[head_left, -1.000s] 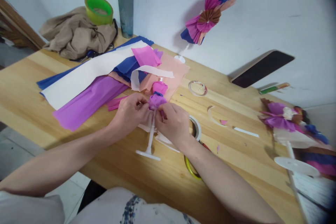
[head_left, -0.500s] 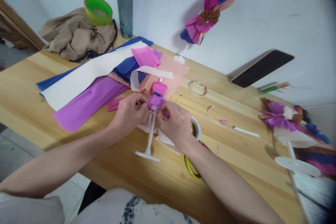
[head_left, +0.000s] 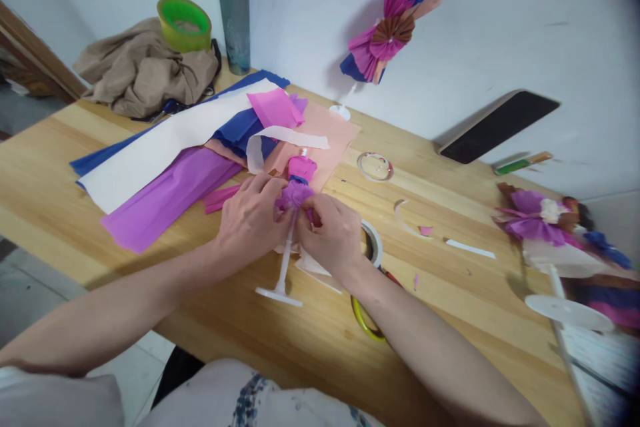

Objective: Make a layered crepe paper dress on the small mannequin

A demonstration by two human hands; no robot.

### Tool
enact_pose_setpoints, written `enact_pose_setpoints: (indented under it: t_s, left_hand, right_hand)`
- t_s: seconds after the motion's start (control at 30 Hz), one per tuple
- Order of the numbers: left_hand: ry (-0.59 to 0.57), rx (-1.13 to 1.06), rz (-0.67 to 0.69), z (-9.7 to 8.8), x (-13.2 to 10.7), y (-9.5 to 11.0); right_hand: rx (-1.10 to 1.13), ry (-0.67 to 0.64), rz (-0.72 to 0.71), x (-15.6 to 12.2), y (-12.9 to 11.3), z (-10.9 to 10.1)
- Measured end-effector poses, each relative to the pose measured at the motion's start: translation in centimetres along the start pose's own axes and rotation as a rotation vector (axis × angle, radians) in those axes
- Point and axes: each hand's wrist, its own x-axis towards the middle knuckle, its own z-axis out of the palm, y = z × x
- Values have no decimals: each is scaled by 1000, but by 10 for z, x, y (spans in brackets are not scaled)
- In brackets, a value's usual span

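Note:
A small dress form (head_left: 302,169) on a white stand (head_left: 284,267) is wrapped in pink crepe paper, with a blue band at its waist and a purple crepe paper skirt (head_left: 296,195) below. My left hand (head_left: 254,213) is closed round the skirt's left side, its thumb near the lower edge. On the right side, my right hand (head_left: 330,230) pinches the skirt's lower edge between thumb and finger. Pale paper lies partly hidden beneath my hands. Near my right wrist are a tape roll (head_left: 373,243) and yellow-handled scissors (head_left: 364,320), partly covered by the forearm.
Crepe paper sheets (head_left: 165,147) in white, blue, purple, pink and peach cover the table's left. Behind stand a bottle (head_left: 235,20), brown cloth (head_left: 145,73) and a green tape roll (head_left: 184,23). A phone (head_left: 500,127) leans on the wall. Dressed paper figures (head_left: 393,33) stand behind and right.
My left hand has shifted right and turned, its fingers now laid over the skirt's left side. My right hand keeps its pinch in nearly the same place.

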Motion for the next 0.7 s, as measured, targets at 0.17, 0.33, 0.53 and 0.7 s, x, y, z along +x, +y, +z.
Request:
enact_pose_setpoints:
  t_s: [0.17,0.33,0.53,0.7]
  left_hand:
    - [76,198,159,7,8,-2]
    - [96,230,214,13,10,-7]
    - [82,200,246,14,10,-12]
    - [78,146,221,15,11,-14]
  right_hand:
    - [15,-6,-26,-2,0,1]
    - [-7,-2,-35,-4,1,3]
    - [-44,-7,-2,-4,2,3]
    - [-56,-26,26,-4,3,3]
